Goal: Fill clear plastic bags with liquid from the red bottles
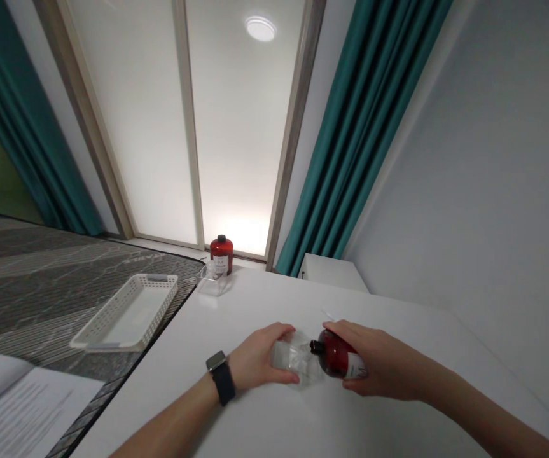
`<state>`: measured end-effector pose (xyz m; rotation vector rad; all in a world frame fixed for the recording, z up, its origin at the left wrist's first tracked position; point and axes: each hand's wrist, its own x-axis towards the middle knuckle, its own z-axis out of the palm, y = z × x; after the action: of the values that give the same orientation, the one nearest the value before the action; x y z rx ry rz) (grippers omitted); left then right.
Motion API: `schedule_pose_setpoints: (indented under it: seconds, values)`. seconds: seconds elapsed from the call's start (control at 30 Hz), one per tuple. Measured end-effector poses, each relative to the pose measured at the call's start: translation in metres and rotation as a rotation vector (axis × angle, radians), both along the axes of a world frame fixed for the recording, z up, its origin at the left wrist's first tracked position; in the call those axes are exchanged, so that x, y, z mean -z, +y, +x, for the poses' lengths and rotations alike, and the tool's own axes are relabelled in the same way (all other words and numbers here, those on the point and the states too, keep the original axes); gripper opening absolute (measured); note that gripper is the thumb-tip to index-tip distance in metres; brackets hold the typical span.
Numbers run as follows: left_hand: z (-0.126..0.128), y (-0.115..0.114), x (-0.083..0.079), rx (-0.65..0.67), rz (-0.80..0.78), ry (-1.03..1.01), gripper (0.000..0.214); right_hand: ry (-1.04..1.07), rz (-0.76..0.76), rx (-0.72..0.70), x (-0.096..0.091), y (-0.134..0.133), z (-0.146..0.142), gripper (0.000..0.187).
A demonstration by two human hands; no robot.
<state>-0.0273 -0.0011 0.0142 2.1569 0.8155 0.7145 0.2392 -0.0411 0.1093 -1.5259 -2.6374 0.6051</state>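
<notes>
My left hand (257,356), with a dark-banded watch on its wrist, is closed around a clear, see-through container (293,358) on the white table. Its exact shape is hard to make out. My right hand (383,362) grips a dark red bottle (334,353) with a white label. The bottle is tilted to the left, its black neck close to the container's right side. Whether liquid flows from it cannot be seen. Just behind the bottle lies a thin pale stick (328,315), partly hidden.
At the table's far left corner stand a second red bottle (221,256), black-capped and upright, and a clear tray (212,287) with small clear items. Left of the white table (169,420) are a white basket (163,308) and an open book (40,407). A white cabinet (334,273) stands behind.
</notes>
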Motion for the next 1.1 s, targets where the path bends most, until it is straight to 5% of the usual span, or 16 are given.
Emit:
schedule_pose_setpoints:
  seconds: [1.1]
  values:
    - [-0.0007, -0.0009, -0.0023, 0.011, 0.037, 0.022, 0.073, -0.020, 0.007, -0.034, -0.0021, 0.0020, 0.0004, 0.085]
